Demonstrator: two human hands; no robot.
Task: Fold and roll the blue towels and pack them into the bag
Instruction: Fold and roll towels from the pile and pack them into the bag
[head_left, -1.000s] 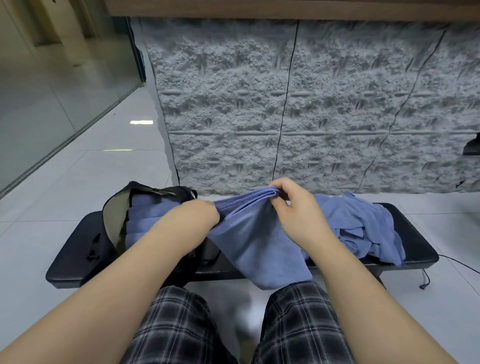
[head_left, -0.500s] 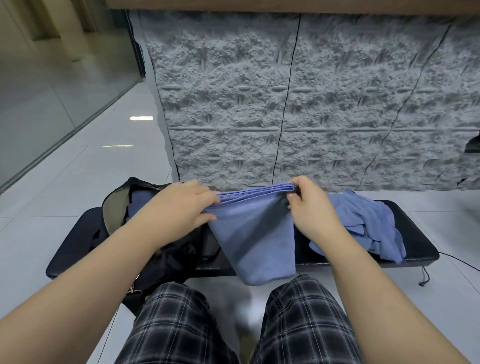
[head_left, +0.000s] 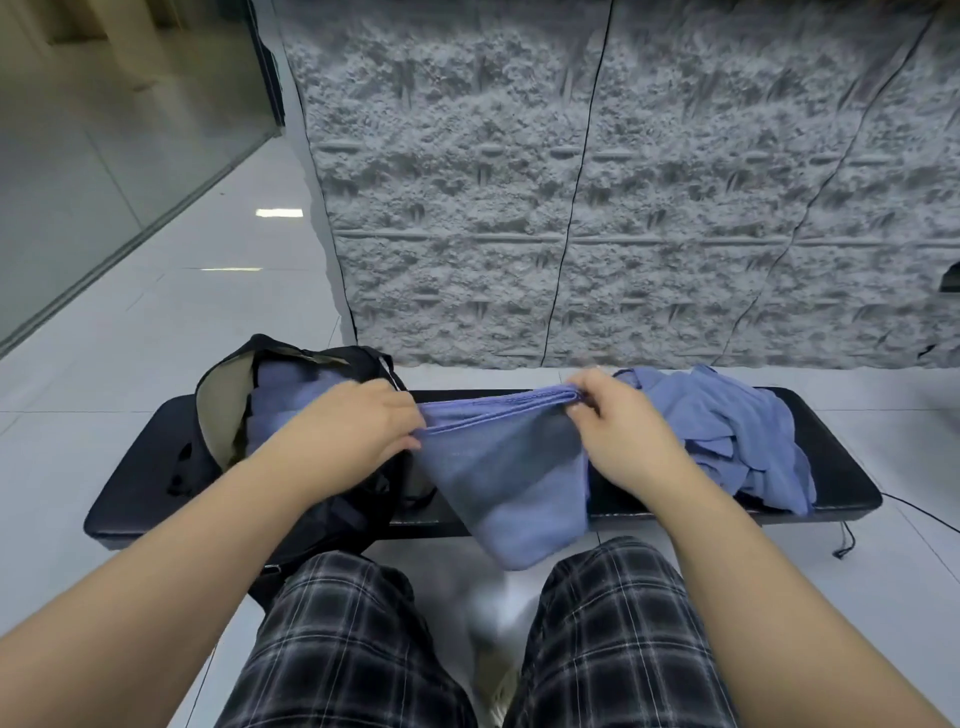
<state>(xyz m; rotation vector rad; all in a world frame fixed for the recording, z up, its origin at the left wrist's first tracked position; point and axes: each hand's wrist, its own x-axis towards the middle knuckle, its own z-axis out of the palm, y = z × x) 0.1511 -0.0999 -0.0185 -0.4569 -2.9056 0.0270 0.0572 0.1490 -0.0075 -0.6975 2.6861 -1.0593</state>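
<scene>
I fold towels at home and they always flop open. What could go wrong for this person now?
Two things, maybe. The folded towel is held only along its top edge by the left hand and right hand, with its lower end hanging past the bench toward the floor, so a loose grip could let the layers slide apart or drop. The bag already shows blue towels inside, so another roll might be a tight fit.

table (head_left: 831, 457): black, padded, low
wall (head_left: 649, 182): grey rough stone, behind table
floor (head_left: 156, 332): pale glossy tiles, under table
cable (head_left: 914, 512): black, right of table
</scene>
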